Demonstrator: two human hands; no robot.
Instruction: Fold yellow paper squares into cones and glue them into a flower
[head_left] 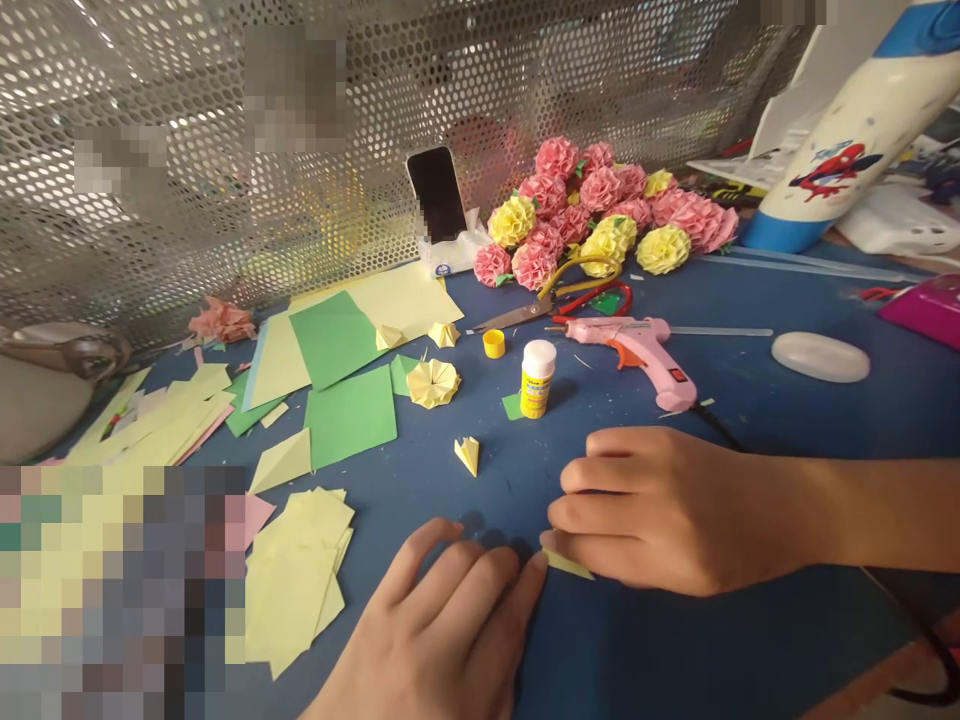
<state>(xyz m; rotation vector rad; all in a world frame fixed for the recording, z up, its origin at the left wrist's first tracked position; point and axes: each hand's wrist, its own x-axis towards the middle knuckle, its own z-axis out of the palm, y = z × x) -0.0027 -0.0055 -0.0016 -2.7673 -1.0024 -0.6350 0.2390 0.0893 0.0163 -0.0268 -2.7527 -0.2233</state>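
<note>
A small folded piece of yellow paper (pixel 568 564) lies on the blue tabletop, mostly hidden under my fingers. My right hand (pixel 660 510) is closed over it, fingers curled and pressed down. Coming from the lower left, my left hand (pixel 457 610) has its fingers bent towards the table and holds the paper's left end with thumb and fingertip. Just beyond them is a small folded yellow paper cone (pixel 468 455). A yellow glue stick (pixel 535 380) with a white top stands upright, near its yellow cap (pixel 494 344). A pleated yellow paper round (pixel 433 384) sits further left.
Yellow paper pieces (pixel 300 570) and green sheets (pixel 351 415) lie left. A pink glue gun (pixel 637 350), scissors (pixel 525 312) and a white oval object (pixel 820 357) are beyond my right hand. Pink and yellow paper flowers (pixel 574 222), a phone (pixel 436 195) and a large bottle (pixel 847 140) stand behind.
</note>
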